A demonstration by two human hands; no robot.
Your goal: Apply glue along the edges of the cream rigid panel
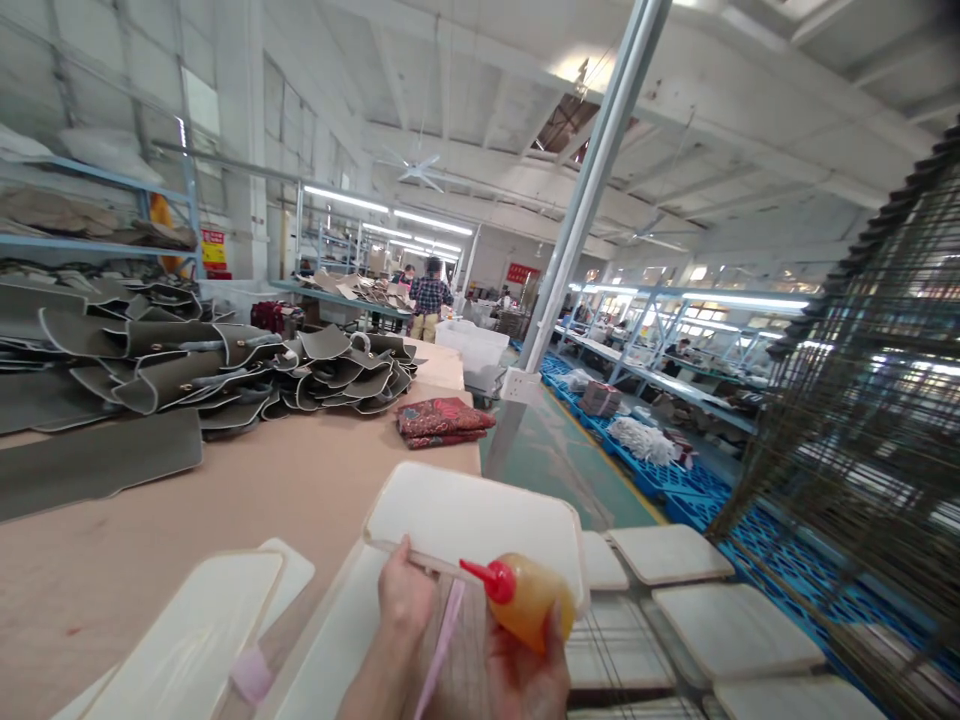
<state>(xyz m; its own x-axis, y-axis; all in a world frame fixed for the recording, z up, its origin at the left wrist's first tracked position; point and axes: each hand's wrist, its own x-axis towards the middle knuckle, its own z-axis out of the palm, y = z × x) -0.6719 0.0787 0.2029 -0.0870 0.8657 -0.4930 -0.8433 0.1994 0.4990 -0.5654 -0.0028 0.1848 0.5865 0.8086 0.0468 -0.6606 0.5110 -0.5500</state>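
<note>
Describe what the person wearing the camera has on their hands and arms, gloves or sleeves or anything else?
Nothing is worn on what shows. The left hand and right hand are bare, with no gloves, and I see no rings. The left forearm is bare too, with no sleeve, watch or band down to the picture's bottom edge. Only the right hand's upper part is in view, so its wrist cannot be judged.

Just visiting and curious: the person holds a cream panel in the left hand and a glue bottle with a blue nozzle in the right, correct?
Not quite: in the head view the glue bottle in the right hand has a red nozzle, not blue. The left hand does hold the cream panel.
</note>
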